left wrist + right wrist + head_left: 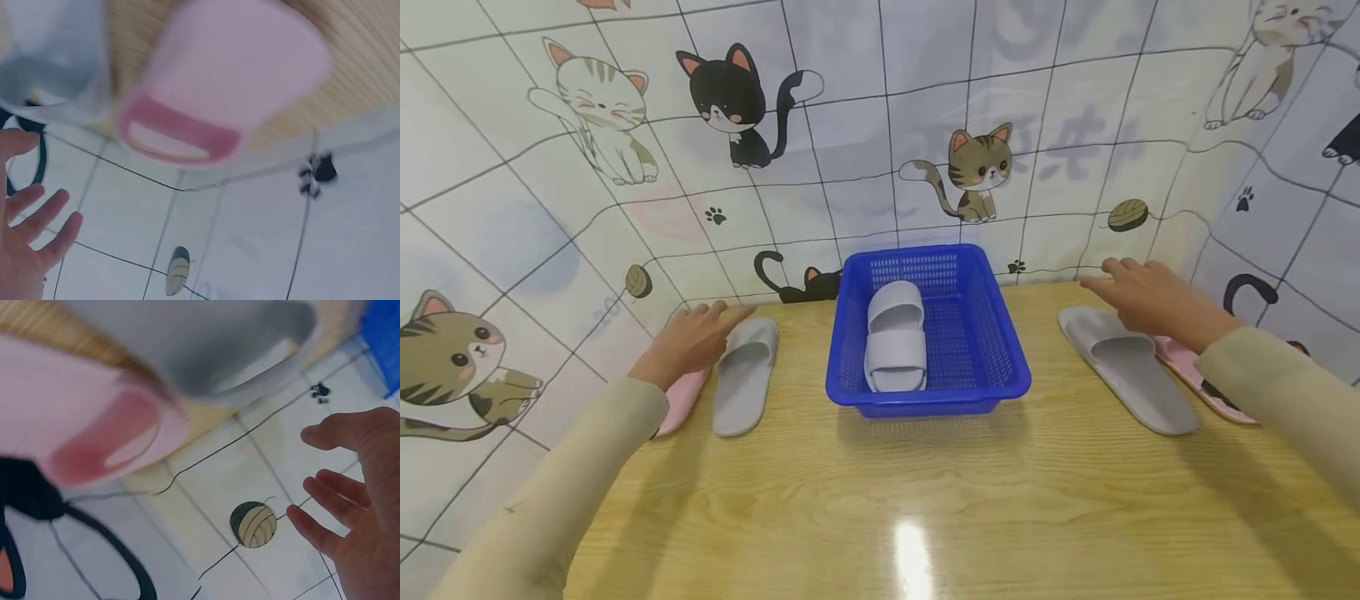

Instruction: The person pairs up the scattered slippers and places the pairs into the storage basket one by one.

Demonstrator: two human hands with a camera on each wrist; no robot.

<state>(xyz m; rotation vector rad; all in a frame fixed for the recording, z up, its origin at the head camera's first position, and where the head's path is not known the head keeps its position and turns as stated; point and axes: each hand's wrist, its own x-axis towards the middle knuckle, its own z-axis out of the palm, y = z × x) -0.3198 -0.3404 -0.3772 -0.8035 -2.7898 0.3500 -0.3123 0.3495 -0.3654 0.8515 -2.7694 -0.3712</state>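
Tabletop point(820, 500): wood-grain, glossy, one bright reflection at centre. Its far edge meets a wall point(850, 133) printed with grid lines and cats. A blue basket point(1013, 375) stands mid-way along that edge, pale slippers point(897, 346) inside at left. Near each far corner lie a grey slipper point(741, 387) and a pink slipper point(679, 407). Left hand point(688, 340) and right hand point(1142, 296): well apart, fingers extended, holding nothing, near the slipper toes.

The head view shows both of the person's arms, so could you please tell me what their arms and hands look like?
The left sleeve and right sleeve are long, plain and pale beige, each reaching about to the wrist. The left hand and right hand are ungloved, with no rings visible.
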